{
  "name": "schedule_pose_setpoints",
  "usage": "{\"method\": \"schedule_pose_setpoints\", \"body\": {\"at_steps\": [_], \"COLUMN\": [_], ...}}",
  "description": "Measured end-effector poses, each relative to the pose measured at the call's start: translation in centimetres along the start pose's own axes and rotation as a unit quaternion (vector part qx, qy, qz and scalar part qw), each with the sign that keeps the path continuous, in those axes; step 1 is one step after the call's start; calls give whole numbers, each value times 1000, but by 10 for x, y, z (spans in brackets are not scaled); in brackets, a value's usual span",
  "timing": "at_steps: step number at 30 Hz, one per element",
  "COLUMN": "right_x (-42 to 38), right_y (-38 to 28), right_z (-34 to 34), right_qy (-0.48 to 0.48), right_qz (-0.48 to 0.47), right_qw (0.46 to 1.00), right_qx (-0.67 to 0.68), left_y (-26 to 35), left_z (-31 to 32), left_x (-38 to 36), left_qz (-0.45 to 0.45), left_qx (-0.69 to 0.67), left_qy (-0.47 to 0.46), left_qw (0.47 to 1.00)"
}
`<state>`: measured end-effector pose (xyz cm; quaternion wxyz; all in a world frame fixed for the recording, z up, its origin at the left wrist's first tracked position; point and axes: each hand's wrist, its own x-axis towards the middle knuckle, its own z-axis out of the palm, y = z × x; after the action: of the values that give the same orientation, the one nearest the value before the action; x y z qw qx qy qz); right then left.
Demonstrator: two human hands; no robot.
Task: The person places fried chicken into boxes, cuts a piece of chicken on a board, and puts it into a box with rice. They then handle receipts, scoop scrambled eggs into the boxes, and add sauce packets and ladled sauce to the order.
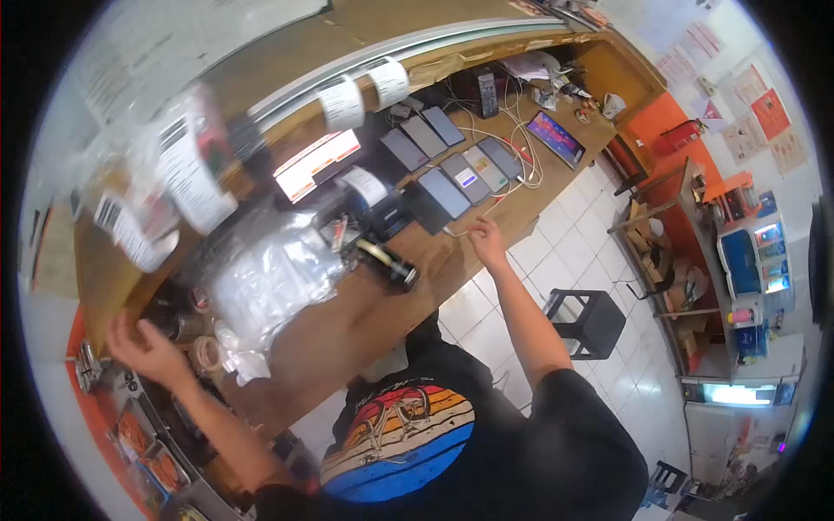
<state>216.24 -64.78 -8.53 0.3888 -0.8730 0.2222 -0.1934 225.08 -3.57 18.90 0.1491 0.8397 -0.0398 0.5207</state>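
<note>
A person leans over a wooden counter [486, 252]. The right hand [486, 239], fingers loosely curled and holding nothing, rests on the counter's near edge beside a row of phones [447, 191], seemingly reaching to pick one. The left hand [143, 347], fingers spread and empty, hovers at the counter's far-left end near tape rolls [207, 352].
</note>
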Motion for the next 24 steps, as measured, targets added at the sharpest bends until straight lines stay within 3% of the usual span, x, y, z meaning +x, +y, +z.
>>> {"method": "schedule_pose_setpoints", "body": {"at_steps": [2,5,6,10,18,22,24], "right_x": [41,87,102,130,139,137,143], "right_y": [17,34,37,64,68,60,23], "right_z": [1,4,2,14,14,32,44], "right_qy": [-37,-97,-151,-142,-123,-75,-137], "right_qz": [-22,3,73,0,-25,-9,31], "right_qw": [999,995,984,990,992,995,981], "right_qx": [4,14,64,23,-1,64,134], "left_y": [-25,-88,-98,-131,-157,-159,-161], "left_z": [18,49,58,98,123,124,120], "left_x": [40,87,98,108,89,87,91], "left_qz": [1,-114,-145,-231,-302,-324,-335], "left_qx": [15,16,27,17,-96,-125,-143], "left_qy": [51,7,-19,-110,-131,-125,-116], "left_qw": [999,993,989,966,940,929,924]}}
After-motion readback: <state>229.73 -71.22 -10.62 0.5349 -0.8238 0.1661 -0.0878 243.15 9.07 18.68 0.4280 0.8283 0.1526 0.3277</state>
